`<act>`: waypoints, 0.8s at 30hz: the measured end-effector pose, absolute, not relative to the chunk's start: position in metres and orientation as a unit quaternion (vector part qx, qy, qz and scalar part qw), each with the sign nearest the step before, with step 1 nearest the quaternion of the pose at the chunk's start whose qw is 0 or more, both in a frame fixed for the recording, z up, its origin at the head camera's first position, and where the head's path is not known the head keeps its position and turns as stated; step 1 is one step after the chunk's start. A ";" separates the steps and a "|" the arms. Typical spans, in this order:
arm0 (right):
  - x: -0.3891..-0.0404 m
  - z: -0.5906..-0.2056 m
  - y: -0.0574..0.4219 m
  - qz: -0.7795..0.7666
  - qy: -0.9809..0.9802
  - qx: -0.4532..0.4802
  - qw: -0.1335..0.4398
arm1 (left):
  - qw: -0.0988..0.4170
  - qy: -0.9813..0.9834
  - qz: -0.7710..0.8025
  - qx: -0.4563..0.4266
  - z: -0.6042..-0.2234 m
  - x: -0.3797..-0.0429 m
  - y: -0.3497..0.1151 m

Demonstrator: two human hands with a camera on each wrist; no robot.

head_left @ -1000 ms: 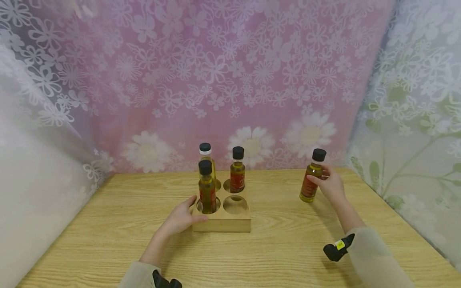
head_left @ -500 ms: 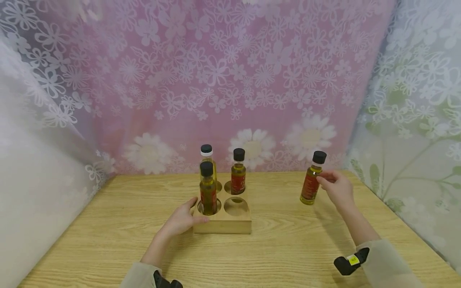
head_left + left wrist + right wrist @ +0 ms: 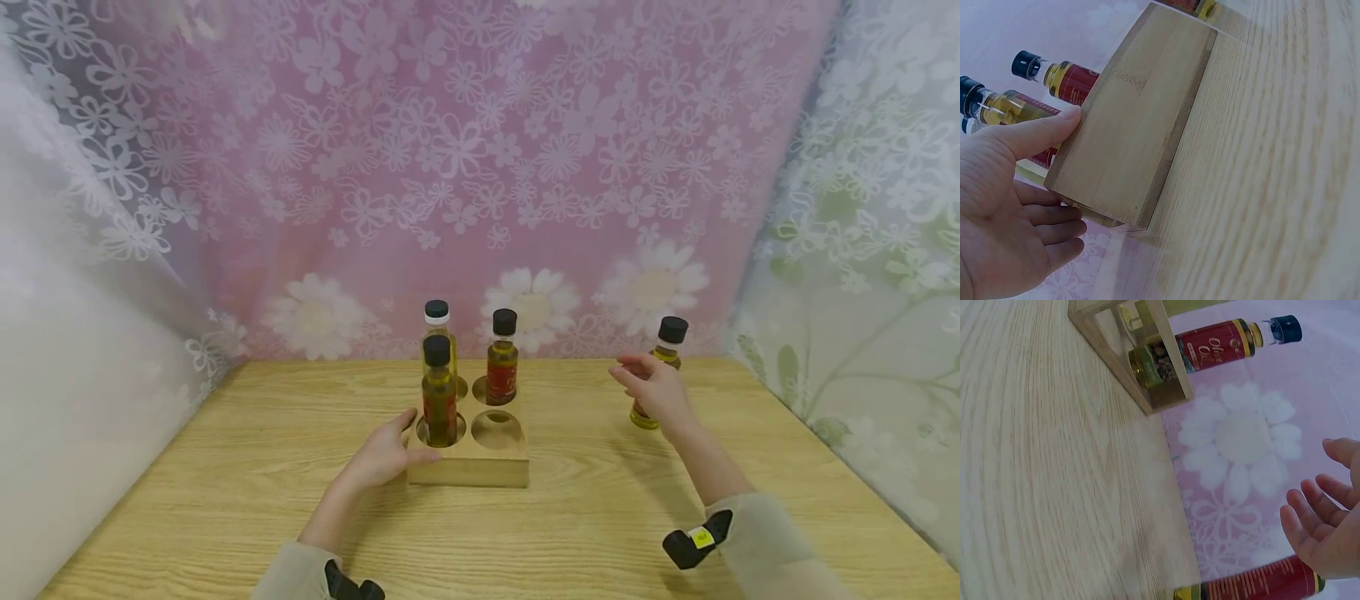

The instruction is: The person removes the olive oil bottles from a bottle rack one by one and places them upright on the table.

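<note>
My left hand (image 3: 384, 452) holds the left front corner of a wooden bottle rack (image 3: 468, 473). In the left wrist view, the thumb (image 3: 1063, 122) lies on the rack's upper edge and the fingers (image 3: 1054, 222) are bent at its end. Three olive oil bottles stand in the rack: a front left bottle (image 3: 439, 400), a back left one (image 3: 437, 315) with a white neck band, and a back right one (image 3: 502, 371). The front right hole (image 3: 497, 431) holds nothing. My right hand (image 3: 658, 393), fingers loosely bent around nothing, is in front of another oil bottle (image 3: 672, 332), partly hiding it.
The wooden table (image 3: 570, 517) ends at a pink flowered curtain (image 3: 480, 167) behind the rack. Pale cloth (image 3: 877, 250) hangs along the right side, and white cloth (image 3: 90, 375) along the left.
My right hand has let go of the right-hand bottle, drawn off to its right, then swung left in front of it. That bottle stays standing. The left hand keeps its place on the rack.
</note>
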State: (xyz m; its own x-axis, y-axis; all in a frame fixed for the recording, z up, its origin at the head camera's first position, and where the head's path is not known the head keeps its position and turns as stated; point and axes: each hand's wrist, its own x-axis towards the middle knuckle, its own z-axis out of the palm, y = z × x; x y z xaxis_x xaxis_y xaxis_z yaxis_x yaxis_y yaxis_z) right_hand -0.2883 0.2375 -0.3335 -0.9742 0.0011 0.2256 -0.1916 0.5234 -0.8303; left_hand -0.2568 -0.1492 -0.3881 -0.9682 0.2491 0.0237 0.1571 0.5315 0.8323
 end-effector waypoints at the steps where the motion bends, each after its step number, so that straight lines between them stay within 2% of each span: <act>1: -0.290 -0.334 0.234 0.487 -0.866 0.059 0.099 | 0.049 0.874 0.469 0.116 -0.389 -0.257 -0.149; 11: -0.306 -0.337 0.188 0.514 -0.848 0.102 0.086 | 0.047 0.876 0.467 0.113 -0.390 -0.258 -0.149; 24: -0.327 -0.336 0.118 0.522 -0.845 0.109 0.045 | 0.047 0.877 0.463 0.117 -0.388 -0.258 -0.150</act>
State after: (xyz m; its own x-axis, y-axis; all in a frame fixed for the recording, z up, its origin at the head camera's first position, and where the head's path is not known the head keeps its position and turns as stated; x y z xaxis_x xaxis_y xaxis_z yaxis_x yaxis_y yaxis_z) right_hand -0.3266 0.1180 -0.3363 -0.9720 -0.1372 0.1906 -0.2318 0.4305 -0.8723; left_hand -0.2578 -0.1499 -0.3880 -0.9682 0.2487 0.0254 0.1613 0.5434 0.8238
